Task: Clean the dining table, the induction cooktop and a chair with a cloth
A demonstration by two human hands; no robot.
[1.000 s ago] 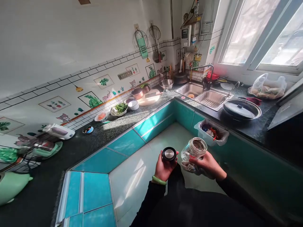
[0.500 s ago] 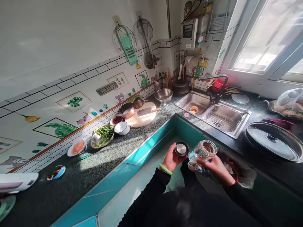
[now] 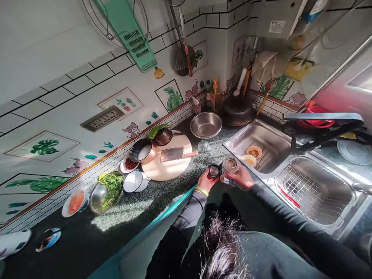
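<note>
Currently, the left hand (image 3: pixel 207 181) grips a black lid (image 3: pixel 214 171), the right hand (image 3: pixel 241 177) a glass jar (image 3: pixel 231 166) beside it.

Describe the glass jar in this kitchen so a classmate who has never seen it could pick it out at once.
Start at the stainless steel double sink. Over its near edge, the right hand holds the glass jar. Unlike the small glass on the counter, it is lifted, beside the dark lid in the left hand.
</note>
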